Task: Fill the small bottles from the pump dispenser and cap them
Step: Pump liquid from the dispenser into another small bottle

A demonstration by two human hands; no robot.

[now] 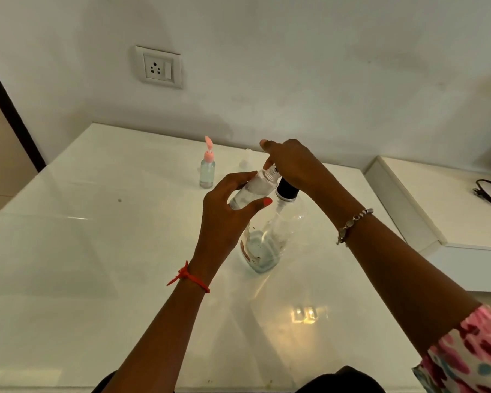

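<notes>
Two small bottles, held bottle (251,191) and pink-capped bottle (207,173); one pump dispenser (284,222); perhaps one loose cap (247,158).

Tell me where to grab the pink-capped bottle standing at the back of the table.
Take the pink-capped bottle by its clear round body, below the cap, probably from the near side. It stands upright, nothing touching it, and its raised flip lid makes a top grip awkward.

Wall: plain white painted wall (295,52), white square socket plate (159,66)
Furniture: glossy white table top (68,251); white side cabinet (437,194)
Light: warm yellow glare patch (306,314)
</notes>
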